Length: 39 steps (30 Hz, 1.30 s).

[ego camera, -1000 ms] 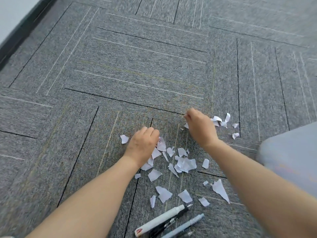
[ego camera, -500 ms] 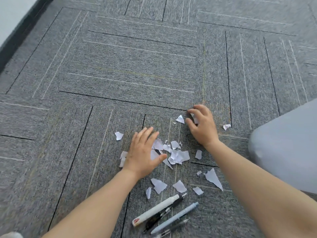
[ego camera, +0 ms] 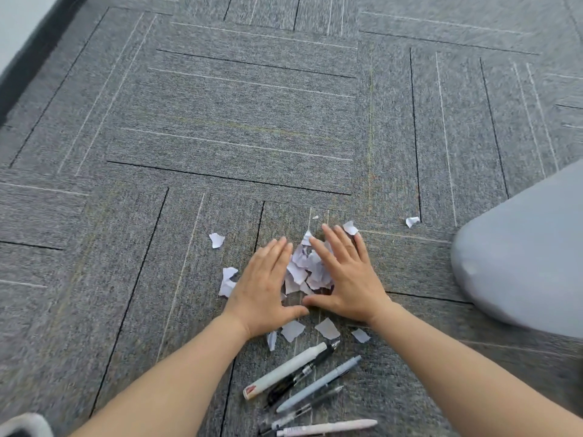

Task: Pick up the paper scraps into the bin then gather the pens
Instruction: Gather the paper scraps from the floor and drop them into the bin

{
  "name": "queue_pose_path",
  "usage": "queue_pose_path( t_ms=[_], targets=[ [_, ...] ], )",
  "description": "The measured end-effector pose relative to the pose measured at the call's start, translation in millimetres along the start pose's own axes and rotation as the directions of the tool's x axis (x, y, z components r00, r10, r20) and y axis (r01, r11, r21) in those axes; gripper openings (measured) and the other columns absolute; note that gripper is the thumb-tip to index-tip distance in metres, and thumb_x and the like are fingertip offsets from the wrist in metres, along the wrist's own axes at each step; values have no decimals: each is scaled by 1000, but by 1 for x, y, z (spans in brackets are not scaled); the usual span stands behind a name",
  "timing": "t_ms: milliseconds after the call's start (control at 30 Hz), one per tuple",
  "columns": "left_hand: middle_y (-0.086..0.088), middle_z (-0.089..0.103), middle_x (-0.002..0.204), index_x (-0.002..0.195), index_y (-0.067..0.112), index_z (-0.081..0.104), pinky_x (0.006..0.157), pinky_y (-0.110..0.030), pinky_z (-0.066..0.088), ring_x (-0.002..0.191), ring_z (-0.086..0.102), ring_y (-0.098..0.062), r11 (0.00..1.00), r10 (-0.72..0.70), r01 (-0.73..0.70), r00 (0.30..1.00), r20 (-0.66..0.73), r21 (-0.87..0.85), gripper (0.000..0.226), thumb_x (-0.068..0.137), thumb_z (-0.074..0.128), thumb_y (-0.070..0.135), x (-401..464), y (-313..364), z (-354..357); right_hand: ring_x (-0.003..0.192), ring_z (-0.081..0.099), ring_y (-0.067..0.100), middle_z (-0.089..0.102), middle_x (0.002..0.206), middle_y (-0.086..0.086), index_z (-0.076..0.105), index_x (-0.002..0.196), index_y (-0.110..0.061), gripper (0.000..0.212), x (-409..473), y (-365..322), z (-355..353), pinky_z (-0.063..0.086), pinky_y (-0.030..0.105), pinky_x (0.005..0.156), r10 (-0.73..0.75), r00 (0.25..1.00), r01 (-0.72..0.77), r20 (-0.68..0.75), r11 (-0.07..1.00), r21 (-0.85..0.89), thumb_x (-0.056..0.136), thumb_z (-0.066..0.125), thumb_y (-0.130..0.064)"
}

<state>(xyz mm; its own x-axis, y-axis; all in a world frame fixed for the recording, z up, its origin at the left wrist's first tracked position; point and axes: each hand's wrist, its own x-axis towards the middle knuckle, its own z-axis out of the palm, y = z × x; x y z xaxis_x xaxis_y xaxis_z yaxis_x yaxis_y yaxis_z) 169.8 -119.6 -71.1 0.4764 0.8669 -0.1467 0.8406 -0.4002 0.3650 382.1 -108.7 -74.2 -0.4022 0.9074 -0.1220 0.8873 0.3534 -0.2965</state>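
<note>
White paper scraps (ego camera: 304, 268) lie heaped on the grey carpet between my two hands. My left hand (ego camera: 263, 287) lies flat, fingers spread, on the left of the heap. My right hand (ego camera: 345, 279) lies flat on its right, thumbs nearly touching below it. Loose scraps remain around: one at the left (ego camera: 216, 240), a pair by my left hand (ego camera: 227, 280), one far right (ego camera: 412, 221), three below my hands (ego camera: 326, 328). Several pens (ego camera: 303, 376) lie in a loose bunch near me, including a white marker (ego camera: 284, 370) and a pale pen (ego camera: 328, 427). No bin is visible.
A grey rounded object (ego camera: 523, 257), probably my knee in grey cloth, fills the right side. A dark skirting strip and pale wall (ego camera: 19, 42) run along the upper left. A pale object corner (ego camera: 22, 425) shows at the bottom left.
Both hands have swept inward and opened flat, pushing the scattered scraps into one heap between them. My right hand came back from the far scraps. The view shifted slightly.
</note>
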Motion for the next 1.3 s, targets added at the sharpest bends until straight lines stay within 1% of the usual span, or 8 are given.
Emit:
queue_pose_path(
  t_ms=[100,200,333,467,733,900,1067,1300],
  targets=[
    [-2,-10,158,148,13,-10,117,-33,-8,144,-16,-13,998,-21,19,999,35,57,103,78,34,76,5,3,10,149,-5,23,4,162,2,7,154,-23,99,6,-1,7,1,48,119,-27,999,30,41,998,-61,78,34,-81],
    [-7,19,155,148,10,9,118,-34,8,144,13,-20,999,-1,3,999,-37,34,88,85,38,64,17,3,8,143,24,28,32,154,6,28,149,-15,76,16,-3,7,20,43,117,-77,996,76,-33,997,-19,90,37,-62],
    [-7,55,121,130,10,44,93,-41,43,110,50,-25,994,-4,23,982,-187,102,59,84,53,45,30,1,2,94,56,28,59,107,9,59,116,-9,36,35,-9,2,50,41,79,-173,972,157,-158,982,-109,90,53,-33],
    [-8,58,90,104,8,56,64,-40,50,79,54,-26,995,30,-3,961,-274,99,22,82,61,12,43,-2,-3,64,57,26,57,83,7,58,93,-8,9,46,-18,-7,37,30,43,-143,983,135,-115,988,-74,86,62,-10],
    [-7,51,92,102,11,52,49,-38,43,62,57,-30,990,4,-31,980,-198,-137,11,93,49,7,56,19,-35,69,56,33,60,90,8,54,99,-8,9,31,-21,-44,42,39,54,176,973,-134,-147,956,261,96,45,-10],
    [1,53,88,98,8,59,62,-14,35,72,47,-11,882,-11,-210,886,-464,-421,22,99,43,24,113,93,-116,70,56,28,59,79,4,56,88,-9,16,24,-4,-155,41,38,59,307,816,-163,-490,935,314,98,48,-19],
    [-2,56,77,87,6,61,61,-22,31,68,49,-15,758,160,-500,766,-622,-420,20,97,49,19,162,217,-188,77,58,33,68,86,10,62,94,-9,20,-36,30,-277,34,36,62,426,570,-341,-703,901,270,98,48,-22],
    [-19,69,94,96,5,66,68,-31,34,89,61,-34,789,374,-465,882,-287,-401,21,93,48,15,187,361,-180,86,57,39,66,89,20,46,76,-14,25,-144,92,-316,26,33,63,732,407,-686,-547,640,346,99,45,-26]
  ],
)
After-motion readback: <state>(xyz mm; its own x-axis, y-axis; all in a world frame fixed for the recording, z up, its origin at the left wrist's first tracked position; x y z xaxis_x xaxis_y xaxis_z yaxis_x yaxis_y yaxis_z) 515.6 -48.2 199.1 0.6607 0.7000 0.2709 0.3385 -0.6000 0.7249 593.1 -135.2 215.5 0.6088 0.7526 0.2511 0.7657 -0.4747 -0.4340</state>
